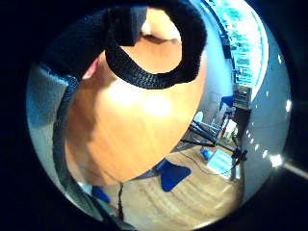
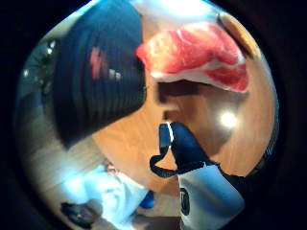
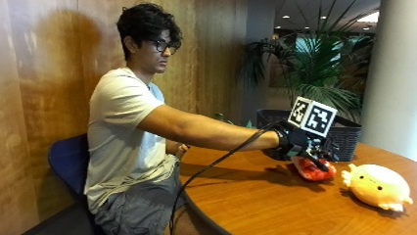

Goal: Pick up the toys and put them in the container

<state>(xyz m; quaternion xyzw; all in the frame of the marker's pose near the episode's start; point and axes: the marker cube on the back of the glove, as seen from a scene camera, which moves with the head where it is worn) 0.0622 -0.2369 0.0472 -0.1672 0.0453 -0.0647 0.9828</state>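
Dark basket container (image 3: 345, 134) sits on the round wooden worktop (image 3: 273, 200) at the far side, past the gloved right hand (image 3: 301, 144); its inside is not visible from the outside view, so contents cannot be told. In the thumb-side palm view the same ribbed dark container (image 2: 98, 72) fills the 10 o'clock part of the frame, only its outer wall showing.

Red-and-white meat-slab toy (image 3: 314, 169) is under the right hand, low over the worktop or touching it, cannot tell which. Fingers curl down over the toy's top and look to be gripping it. In the thumb-side view the toy (image 2: 199, 55) sits at 1 o'clock, just beside the container wall, with its shadow on the wood below it.

Yellow plush toy (image 3: 379, 186) lies on the worktop at 4 o'clock from the hand, apart from the red toy and near the worktop's right edge.

Little-finger-side view: mostly bare wood worktop (image 1: 134, 120), rim curving round, floor and a blue chair base (image 1: 173, 175) beyond the edge.

Person sits on a blue chair (image 3: 65, 161) at the worktop's near-left edge, right arm stretched across. Open wood between torso and hand; bare stretch of worktop in the foreground.
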